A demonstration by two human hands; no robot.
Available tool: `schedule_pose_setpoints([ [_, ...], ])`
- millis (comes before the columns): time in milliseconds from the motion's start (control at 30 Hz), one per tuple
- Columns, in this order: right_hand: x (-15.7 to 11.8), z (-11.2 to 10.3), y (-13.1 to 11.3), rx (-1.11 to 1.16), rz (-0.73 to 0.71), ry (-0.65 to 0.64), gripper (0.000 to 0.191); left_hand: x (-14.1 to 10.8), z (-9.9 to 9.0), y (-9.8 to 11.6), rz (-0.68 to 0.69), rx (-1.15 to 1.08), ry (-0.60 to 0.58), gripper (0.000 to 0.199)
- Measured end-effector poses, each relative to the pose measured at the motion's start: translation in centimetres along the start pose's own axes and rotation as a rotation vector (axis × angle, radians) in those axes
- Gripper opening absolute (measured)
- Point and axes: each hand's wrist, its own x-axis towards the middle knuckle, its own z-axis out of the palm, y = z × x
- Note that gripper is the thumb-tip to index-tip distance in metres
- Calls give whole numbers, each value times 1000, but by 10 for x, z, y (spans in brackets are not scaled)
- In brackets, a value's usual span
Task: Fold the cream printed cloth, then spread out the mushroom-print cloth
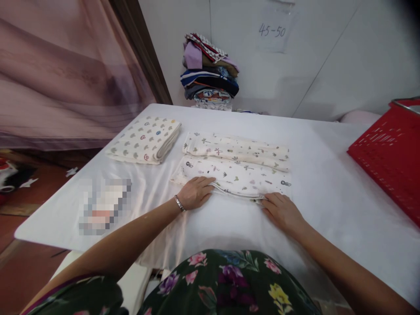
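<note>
Working remotely, I look through one head-worn camera facing forward and down: the wearer's floral top [229, 284] sits nearest, the left hand [196, 193] and right hand [285, 213] farther out over a white table [328, 188], a pale wall [361, 74] beyond.

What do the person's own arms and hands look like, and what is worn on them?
The left hand and right hand wear no gloves. A silver-coloured linked band circles the left wrist; the right one shows none. The dark green left sleeve has a purple edge and leaves the forearm bare; no right sleeve is in view.
</note>
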Motion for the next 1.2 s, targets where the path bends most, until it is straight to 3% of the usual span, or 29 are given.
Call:
schedule_pose_setpoints([
  [300,-3,-3,12,95,21,36,25,0,-4,-2,-9,-38,123,19],
  [633,-7,12,15,48,-51,51,25,-1,-6,2,-28,-82,132,19],
  [867,-5,18,12,57,18,33,30,6,3,-3,-59,-132,267,15],
  [1000,1,9,12,58,49,83,39,16,4,-8,-146,-116,241,17],
  [1100,9,2,19,64,119,127,34,31,1,-12,-245,-74,197,19],
  [1200,21,1,30,25,191,56,29,49,2,-17,-322,-50,108,17],
])
